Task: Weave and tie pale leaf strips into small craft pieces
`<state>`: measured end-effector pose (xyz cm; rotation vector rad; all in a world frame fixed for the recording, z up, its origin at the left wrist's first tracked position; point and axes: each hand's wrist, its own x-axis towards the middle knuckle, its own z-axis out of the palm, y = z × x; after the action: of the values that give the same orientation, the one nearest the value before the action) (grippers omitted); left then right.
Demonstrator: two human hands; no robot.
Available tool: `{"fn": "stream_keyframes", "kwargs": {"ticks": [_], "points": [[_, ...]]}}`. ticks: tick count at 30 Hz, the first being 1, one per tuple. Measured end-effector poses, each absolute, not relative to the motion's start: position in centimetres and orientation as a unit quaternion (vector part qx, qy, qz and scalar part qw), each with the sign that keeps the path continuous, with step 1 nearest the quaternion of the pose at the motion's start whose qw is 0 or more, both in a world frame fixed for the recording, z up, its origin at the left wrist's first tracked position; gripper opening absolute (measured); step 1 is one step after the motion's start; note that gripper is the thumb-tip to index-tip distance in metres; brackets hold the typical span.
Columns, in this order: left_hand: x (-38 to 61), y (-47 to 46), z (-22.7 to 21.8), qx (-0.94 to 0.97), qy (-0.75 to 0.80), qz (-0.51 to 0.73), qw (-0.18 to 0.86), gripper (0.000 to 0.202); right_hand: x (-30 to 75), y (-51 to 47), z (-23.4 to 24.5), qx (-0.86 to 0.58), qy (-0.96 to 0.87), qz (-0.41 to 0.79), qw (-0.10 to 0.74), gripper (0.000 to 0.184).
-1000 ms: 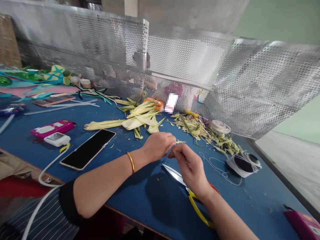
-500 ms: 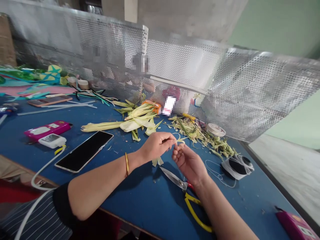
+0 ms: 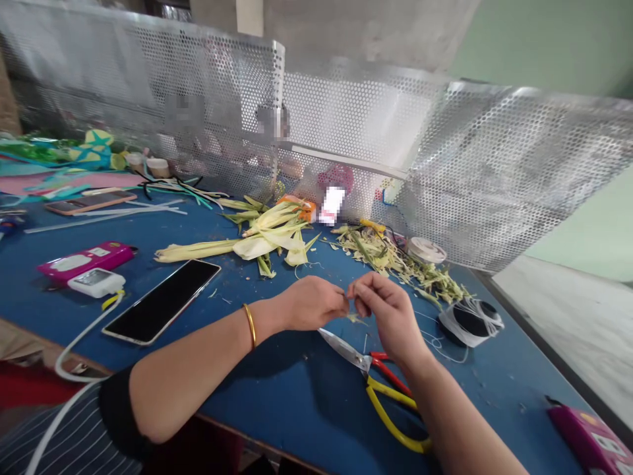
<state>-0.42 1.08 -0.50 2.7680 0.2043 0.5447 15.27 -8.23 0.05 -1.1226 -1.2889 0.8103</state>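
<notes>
My left hand (image 3: 312,303) and my right hand (image 3: 388,312) meet fingertip to fingertip just above the blue table (image 3: 277,396). Both pinch a small pale strip of leaf (image 3: 354,317) that pokes out below the fingers. A gold bangle (image 3: 249,324) circles my left wrist. Scissors (image 3: 376,379) with yellow and red handles lie shut on the table right under my right wrist. A bundle of pale green leaves (image 3: 262,237) lies beyond my left hand.
A heap of leaf trimmings (image 3: 400,264) and a spool of white thread (image 3: 469,320) lie to the right. A black phone (image 3: 161,300), a white charger (image 3: 93,282) with its cable and a pink case (image 3: 82,258) sit left. A perforated metal screen (image 3: 445,165) walls the back.
My right hand has turned over from palm-up to knuckles-up and closed on the leaf strip with my left. Both hands have dropped closer to the table. The loose loop of strip seen earlier is now hidden.
</notes>
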Motion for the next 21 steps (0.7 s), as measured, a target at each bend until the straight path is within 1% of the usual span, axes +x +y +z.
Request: {"fn": "stream_keyframes", "kwargs": {"ticks": [3, 5, 6, 8, 11, 13, 15, 18, 21], "points": [[-0.5, 0.6, 0.2, 0.921, 0.024, 0.199, 0.334, 0.018, 16.8, -7.3, -0.1, -0.426, -0.428, 0.499, 0.622, 0.018], [-0.5, 0.5, 0.7, 0.871, 0.049, 0.229, 0.433, 0.018, 17.3, -6.8, -0.6, -0.384, -0.349, 0.578, 0.630, 0.017], [-0.4, 0.4, 0.8, 0.845, 0.072, 0.253, 0.466, 0.018, 17.4, -6.6, -1.0, -0.366, -0.321, 0.603, 0.632, 0.016], [-0.3, 0.4, 0.7, 0.800, 0.118, 0.301, 0.505, 0.018, 17.1, -6.4, -1.6, -0.344, -0.287, 0.635, 0.629, 0.013], [0.0, 0.7, 0.3, 0.758, 0.174, 0.364, 0.512, 0.018, 15.9, -6.5, -2.1, -0.336, -0.261, 0.650, 0.630, 0.013], [0.1, 0.9, 0.1, 0.747, 0.207, 0.395, 0.493, 0.019, 14.9, -6.8, -2.2, -0.350, -0.275, 0.629, 0.638, 0.015], [0.1, 1.1, -0.1, 0.746, 0.241, 0.410, 0.466, 0.019, 14.0, -7.2, -2.2, -0.384, -0.340, 0.568, 0.644, 0.016], [0.0, 1.3, -0.1, 0.765, 0.286, 0.405, 0.410, 0.019, 13.2, -7.8, -2.1, -0.458, -0.492, 0.419, 0.610, 0.022], [-0.1, 1.4, -0.1, 0.825, 0.305, 0.377, 0.290, 0.020, 13.1, -8.5, -1.7, -0.504, -0.629, 0.246, 0.538, 0.023]]}}
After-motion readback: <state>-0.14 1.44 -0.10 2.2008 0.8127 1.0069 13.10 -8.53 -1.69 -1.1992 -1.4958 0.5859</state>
